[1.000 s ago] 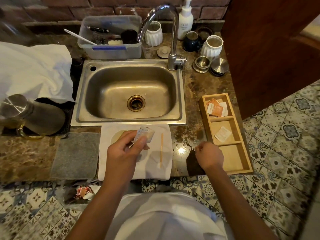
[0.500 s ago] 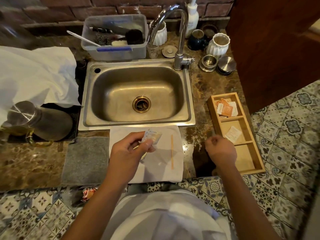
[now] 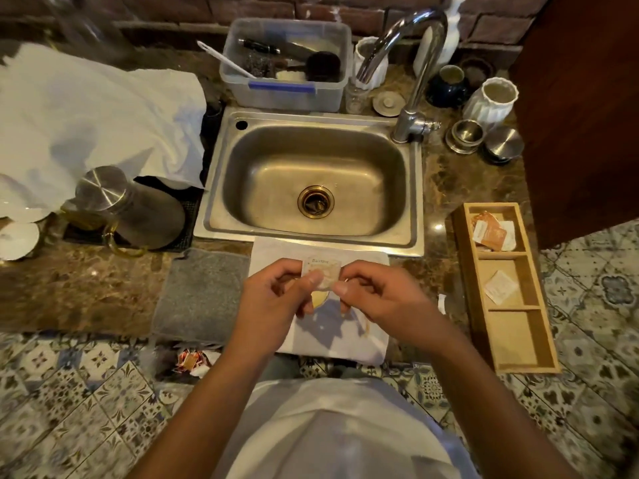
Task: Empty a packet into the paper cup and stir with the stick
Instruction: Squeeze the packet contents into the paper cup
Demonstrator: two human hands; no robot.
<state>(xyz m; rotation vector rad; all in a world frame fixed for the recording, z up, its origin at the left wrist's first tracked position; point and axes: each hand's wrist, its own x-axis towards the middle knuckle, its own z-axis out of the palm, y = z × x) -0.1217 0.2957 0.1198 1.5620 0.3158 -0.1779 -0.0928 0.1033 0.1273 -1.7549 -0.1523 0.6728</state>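
Both hands meet just below the middle of the frame over a white cloth mat [image 3: 345,344] on the brown marbled tabletop [image 3: 86,288], directly under the steel sink [image 3: 313,183]. The left hand [image 3: 273,299] pinches the lower left part of a small, pale, square-ish paper packet [image 3: 321,271] between thumb and fingers; the right hand [image 3: 377,299] pinches its right edge the same way, thumb tip against the paper.

The step in hand looks like tearing the packet open, so nothing has been poured or stirred yet. The next move probably calls for the two pinches to pull against each other across the top edge, then a tilt of the opened corner over the cup.

The packet stands roughly upright, its printed band toward the top of the frame, its flat face toward the camera. It is nearly square, so a long axis is hard to tell.

Below the fingers a sliver of yellowish curve [image 3: 320,299] shows, likely the paper cup's mouth, mostly hidden. A thin pale wooden stick [image 3: 366,328] peeks out under the right hand, lying roughly top to bottom on the mat. More packets sit in the wooden divided tray [image 3: 508,366] at right.
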